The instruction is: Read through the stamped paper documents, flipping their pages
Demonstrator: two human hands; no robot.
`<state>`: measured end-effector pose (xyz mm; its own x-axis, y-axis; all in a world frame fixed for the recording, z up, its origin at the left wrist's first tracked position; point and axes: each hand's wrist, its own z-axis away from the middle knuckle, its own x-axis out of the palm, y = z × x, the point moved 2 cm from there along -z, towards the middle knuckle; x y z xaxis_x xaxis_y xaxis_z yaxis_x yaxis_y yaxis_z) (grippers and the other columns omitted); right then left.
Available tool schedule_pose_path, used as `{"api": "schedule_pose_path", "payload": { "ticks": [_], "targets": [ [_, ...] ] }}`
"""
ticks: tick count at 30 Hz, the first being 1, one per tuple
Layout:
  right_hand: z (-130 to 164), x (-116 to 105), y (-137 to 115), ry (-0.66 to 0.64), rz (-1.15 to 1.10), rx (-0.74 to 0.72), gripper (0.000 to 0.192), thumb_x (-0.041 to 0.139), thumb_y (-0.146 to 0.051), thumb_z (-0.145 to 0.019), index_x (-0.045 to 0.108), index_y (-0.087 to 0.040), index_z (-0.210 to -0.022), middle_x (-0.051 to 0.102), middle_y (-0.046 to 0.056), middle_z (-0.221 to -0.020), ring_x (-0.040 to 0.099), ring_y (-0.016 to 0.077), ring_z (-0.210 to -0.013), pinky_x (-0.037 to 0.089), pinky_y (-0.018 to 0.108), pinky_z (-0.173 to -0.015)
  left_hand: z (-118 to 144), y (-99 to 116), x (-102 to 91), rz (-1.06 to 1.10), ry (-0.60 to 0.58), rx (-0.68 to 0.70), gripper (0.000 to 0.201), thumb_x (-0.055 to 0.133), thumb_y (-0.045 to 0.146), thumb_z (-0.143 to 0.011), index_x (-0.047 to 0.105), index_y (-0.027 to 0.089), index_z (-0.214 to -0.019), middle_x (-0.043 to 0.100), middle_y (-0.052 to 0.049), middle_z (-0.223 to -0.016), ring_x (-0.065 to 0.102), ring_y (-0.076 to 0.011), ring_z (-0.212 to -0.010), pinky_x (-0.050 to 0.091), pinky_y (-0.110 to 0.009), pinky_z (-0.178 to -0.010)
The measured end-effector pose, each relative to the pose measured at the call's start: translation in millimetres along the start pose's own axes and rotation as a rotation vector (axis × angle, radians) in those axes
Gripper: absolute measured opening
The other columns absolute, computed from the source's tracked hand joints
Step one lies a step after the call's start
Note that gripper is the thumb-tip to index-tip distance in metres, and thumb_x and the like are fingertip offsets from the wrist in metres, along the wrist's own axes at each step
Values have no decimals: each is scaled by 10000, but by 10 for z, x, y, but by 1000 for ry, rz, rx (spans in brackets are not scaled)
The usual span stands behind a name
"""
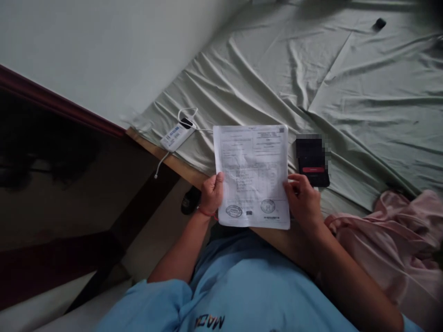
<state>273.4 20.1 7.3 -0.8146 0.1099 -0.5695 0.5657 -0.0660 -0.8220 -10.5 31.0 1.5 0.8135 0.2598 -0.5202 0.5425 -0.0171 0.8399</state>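
We held the printed sheet point(252, 175) above the bed point(346, 92) edge, long axis pointing away, left hand point(212, 193) and right hand point(303, 199) each pinching a lower side edge.

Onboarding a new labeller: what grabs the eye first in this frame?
The white printed sheet at centre, gripped at its lower edges by the left hand and right hand, with two round stamps near its bottom. Just right of it a dark phone lies on the wrinkled pale green bedsheet. To the left, a white power bank with its cable sits near the bed's corner, and pink cloth bunches at the right.
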Motion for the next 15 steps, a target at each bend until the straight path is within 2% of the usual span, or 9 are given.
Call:
{"api": "schedule_pose_path", "payload": {
  "ticks": [4,9,11,15],
  "targets": [
    [24,23,15,-56,-92,-1,351,604,-419,-915,566,-216,-1199,747,17,-784,650,172,-622,472,289,-628,10,-56,24,-19,113,-16,592,437,628,-985,354,191,-595,342,18,-527,302,-111,-525,235,-293,-522],
    [36,12,4,-81,-49,-28,200,558,-380,-949,626,-230,-1064,712,5,-740,619,146,-590,458,267,-600,7,-171,36,58,131,-73,580,489,626,-969,389,188,-602,354,17,-546,313,-114,-539,234,-291,-522],
    [38,-5,-6,-93,-63,-43,198,564,-385,-951,630,-229,-1055,698,3,-736,611,141,-585,455,263,-588,-5,-221,32,88,140,-86,578,500,621,-968,390,186,-604,346,19,-555,312,-110,-541,238,-284,-520],
    [62,-31,-44,-251,-197,-102,302,589,-405,-948,589,-237,-1199,606,-37,-683,557,127,-533,437,252,-536,-23,-277,31,166,179,-118,548,511,613,-968,460,182,-632,398,14,-576,361,-112,-547,301,-266,-519]
  ]
}}
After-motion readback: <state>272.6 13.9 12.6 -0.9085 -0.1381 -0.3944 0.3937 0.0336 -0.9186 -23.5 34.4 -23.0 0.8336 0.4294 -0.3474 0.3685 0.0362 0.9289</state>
